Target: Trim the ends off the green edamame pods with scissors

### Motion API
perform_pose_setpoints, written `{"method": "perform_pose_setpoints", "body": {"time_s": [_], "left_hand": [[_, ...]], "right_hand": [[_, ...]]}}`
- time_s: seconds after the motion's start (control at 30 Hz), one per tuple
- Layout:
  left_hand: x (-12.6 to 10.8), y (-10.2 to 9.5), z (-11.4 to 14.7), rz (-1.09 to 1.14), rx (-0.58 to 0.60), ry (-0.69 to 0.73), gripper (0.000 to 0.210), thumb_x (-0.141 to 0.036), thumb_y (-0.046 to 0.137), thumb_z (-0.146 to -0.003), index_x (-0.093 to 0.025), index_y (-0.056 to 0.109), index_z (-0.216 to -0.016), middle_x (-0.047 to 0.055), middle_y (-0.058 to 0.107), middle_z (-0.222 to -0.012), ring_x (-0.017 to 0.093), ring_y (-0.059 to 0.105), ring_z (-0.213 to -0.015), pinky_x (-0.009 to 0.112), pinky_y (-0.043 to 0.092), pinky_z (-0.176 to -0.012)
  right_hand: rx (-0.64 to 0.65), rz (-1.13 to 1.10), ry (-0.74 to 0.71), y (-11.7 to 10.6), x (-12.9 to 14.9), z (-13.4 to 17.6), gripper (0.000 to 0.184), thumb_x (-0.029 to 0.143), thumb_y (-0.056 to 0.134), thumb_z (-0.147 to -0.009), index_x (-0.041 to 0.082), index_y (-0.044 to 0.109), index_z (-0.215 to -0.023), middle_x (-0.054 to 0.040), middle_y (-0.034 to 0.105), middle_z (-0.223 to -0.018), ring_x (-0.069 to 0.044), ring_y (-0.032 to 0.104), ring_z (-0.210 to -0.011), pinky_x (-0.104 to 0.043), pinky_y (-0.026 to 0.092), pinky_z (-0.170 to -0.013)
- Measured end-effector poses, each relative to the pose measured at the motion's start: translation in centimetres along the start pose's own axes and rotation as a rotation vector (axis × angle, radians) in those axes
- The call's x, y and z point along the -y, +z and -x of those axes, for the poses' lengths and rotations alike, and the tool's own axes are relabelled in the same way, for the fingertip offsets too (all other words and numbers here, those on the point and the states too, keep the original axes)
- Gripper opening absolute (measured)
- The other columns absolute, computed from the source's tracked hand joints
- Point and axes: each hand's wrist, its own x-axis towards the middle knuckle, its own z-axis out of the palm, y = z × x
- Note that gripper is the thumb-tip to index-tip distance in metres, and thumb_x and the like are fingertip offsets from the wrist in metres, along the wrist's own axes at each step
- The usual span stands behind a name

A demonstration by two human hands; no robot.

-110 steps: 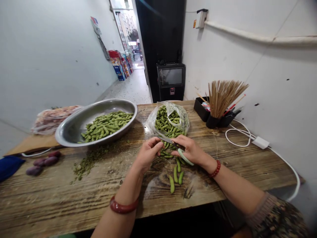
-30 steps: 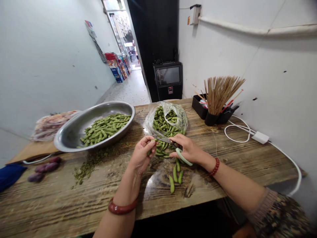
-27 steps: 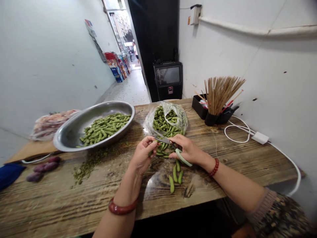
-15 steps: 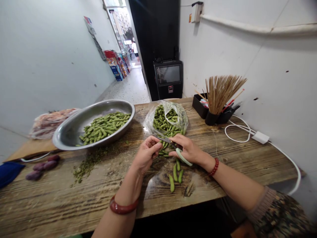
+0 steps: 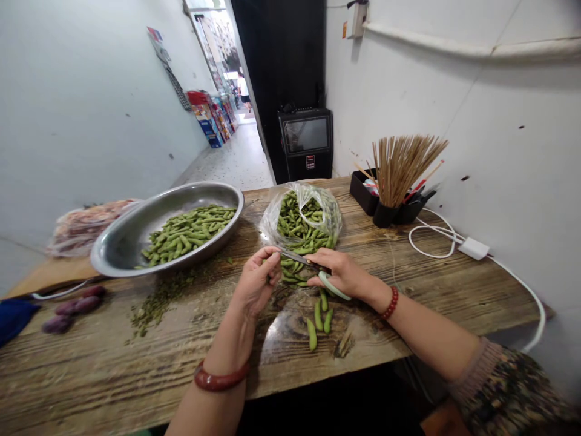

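Observation:
My right hand (image 5: 338,274) is closed around scissors (image 5: 294,257) with pale green handles. Their blades point left, and the tips reach the fingertips of my left hand (image 5: 259,275). That hand is closed in a pinch; whatever sits between thumb and fingers is too hidden to name. Just beyond the blades, a clear plastic bag (image 5: 271,219) lies open, full of green edamame pods (image 5: 295,227). Several loose pods (image 5: 311,334) rest on the table in front of my right hand. To the left, a steel basin (image 5: 118,237) contains a heap of pods (image 5: 188,233).
Small green trimmings (image 5: 157,306) lie below the basin. Purple tubers (image 5: 72,307), a blue cloth (image 5: 17,320) and a bag of meat (image 5: 86,227) are at left. Skewers (image 5: 403,169) stand in a black holder (image 5: 385,215) at back right, near a white cable (image 5: 521,283).
My left hand has moved slightly left, and the scissor tips have followed its fingertips. The scissor blades look closer together. The whole view has shifted a little.

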Motion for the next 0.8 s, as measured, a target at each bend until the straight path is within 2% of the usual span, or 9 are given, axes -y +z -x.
{"method": "perform_pose_setpoints", "body": {"time_s": [0.2, 0.33, 0.43, 0.5, 0.6, 0.67, 0.73, 0.8], "left_hand": [[-0.9, -0.7, -0.4, 0.088, -0.076, 0.009, 0.021, -0.026, 0.07, -0.071, -0.016, 0.051, -0.069, -0.003, 0.052, -0.067, 0.006, 0.044, -0.05, 0.015, 0.03, -0.039], [-1.2, -0.9, -0.3, -0.03, -0.068, -0.041, 0.024, -0.029, 0.071, -0.071, -0.017, 0.05, -0.069, -0.003, 0.054, -0.065, 0.007, 0.047, -0.049, 0.016, 0.033, -0.041], [-0.7, -0.8, -0.2, -0.267, 0.02, -0.043, 0.02, -0.033, 0.07, -0.073, -0.018, 0.057, -0.075, -0.006, 0.047, -0.053, 0.007, 0.04, -0.042, 0.017, 0.028, -0.04], [0.0, -0.8, -0.3, -0.509, 0.057, 0.015, 0.016, -0.032, 0.069, -0.074, -0.017, 0.064, -0.076, -0.005, 0.048, -0.051, 0.008, 0.041, -0.043, 0.019, 0.029, -0.042], [1.2, -0.8, -0.7, -0.889, 0.111, 0.23, 0.005, -0.022, 0.069, -0.072, -0.017, 0.071, -0.072, 0.003, 0.064, -0.066, 0.016, 0.057, -0.064, 0.025, 0.042, -0.061], [1.8, -0.9, -0.8, -1.095, 0.214, 0.33, 0.008, -0.018, 0.066, -0.073, -0.019, 0.074, -0.077, 0.005, 0.068, -0.077, 0.019, 0.06, -0.075, 0.029, 0.043, -0.072], [2.1, -1.0, -0.8, -1.252, 0.321, 0.357, 0.015, -0.017, 0.062, -0.077, -0.021, 0.075, -0.084, 0.006, 0.068, -0.08, 0.02, 0.06, -0.077, 0.03, 0.042, -0.073], [2.2, -1.1, -0.7, -1.343, 0.368, 0.365, 0.018, -0.016, 0.061, -0.077, -0.022, 0.075, -0.088, 0.006, 0.066, -0.08, 0.02, 0.059, -0.076, 0.029, 0.042, -0.071]], "right_hand": [[-0.082, -0.002, 0.026, 0.0, -0.1, 0.0, 0.046, 0.038, 0.071, -0.08, 0.016, 0.06, -0.119, -0.0071, 0.061, -0.092, -0.018, 0.06, -0.08, -0.029, 0.05, -0.073], [-0.164, -0.007, 0.022, 0.0, -0.6, -0.1, 0.045, 0.04, 0.071, -0.079, 0.016, 0.062, -0.115, -0.0067, 0.062, -0.089, -0.019, 0.06, -0.08, -0.03, 0.05, -0.074], [-0.195, -0.007, 0.015, 0.0, -0.9, -0.1, 0.046, 0.04, 0.071, -0.078, 0.016, 0.062, -0.116, -0.0075, 0.063, -0.092, -0.019, 0.061, -0.083, -0.031, 0.05, -0.076], [-0.192, -0.004, 0.019, -0.1, -0.9, -0.1, 0.046, 0.039, 0.072, -0.078, 0.016, 0.061, -0.117, -0.0076, 0.063, -0.093, -0.019, 0.061, -0.084, -0.031, 0.05, -0.076], [-0.186, -0.006, 0.027, -0.2, -0.7, -0.1, 0.043, 0.036, 0.072, -0.079, 0.016, 0.062, -0.116, -0.0078, 0.063, -0.093, -0.02, 0.061, -0.084, -0.031, 0.05, -0.077], [-0.18, -0.013, 0.038, -0.2, -0.6, -0.1, 0.042, 0.035, 0.071, -0.079, 0.016, 0.062, -0.116, -0.0081, 0.063, -0.094, -0.02, 0.061, -0.085, -0.031, 0.05, -0.077], [-0.176, -0.016, 0.05, -0.2, -0.5, -0.1, 0.042, 0.035, 0.071, -0.08, 0.016, 0.061, -0.116, -0.008, 0.063, -0.094, -0.02, 0.061, -0.085, -0.031, 0.05, -0.076], [-0.176, -0.014, 0.052, -0.2, -0.5, -0.1, 0.043, 0.036, 0.071, -0.079, 0.017, 0.061, -0.116, -0.0077, 0.063, -0.093, -0.019, 0.061, -0.084, -0.031, 0.05, -0.076]]}}
